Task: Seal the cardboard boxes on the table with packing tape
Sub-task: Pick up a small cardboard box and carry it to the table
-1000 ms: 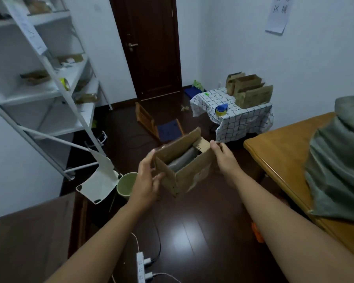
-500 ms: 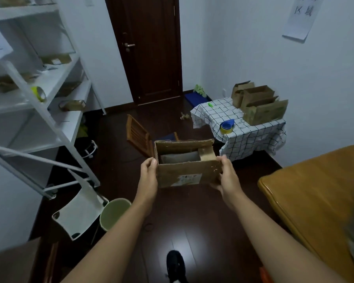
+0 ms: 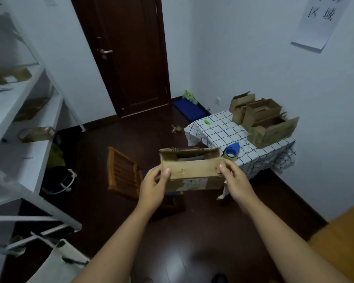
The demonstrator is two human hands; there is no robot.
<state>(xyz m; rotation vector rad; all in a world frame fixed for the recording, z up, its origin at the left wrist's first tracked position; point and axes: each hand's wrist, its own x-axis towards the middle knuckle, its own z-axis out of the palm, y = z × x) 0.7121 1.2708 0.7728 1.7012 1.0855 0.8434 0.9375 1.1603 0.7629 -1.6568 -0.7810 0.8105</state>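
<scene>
I carry an open cardboard box in mid-air, with a grey item inside and a white label on its near side. My left hand grips its left end and my right hand grips its right end. Ahead on the right stands a small table with a checked cloth. Three open cardboard boxes sit at its far side. A blue tape dispenser with a tape roll lies near its front edge, just beyond my held box.
A wooden folding chair stands on the dark floor left of the box. White shelving fills the left side. A dark door is at the back. A wooden tabletop corner shows at lower right. A small green item lies on the cloth.
I have walked closer to the checked table, carrying the box. The box went from tilted to level, and both hands keep their hold on its ends.
</scene>
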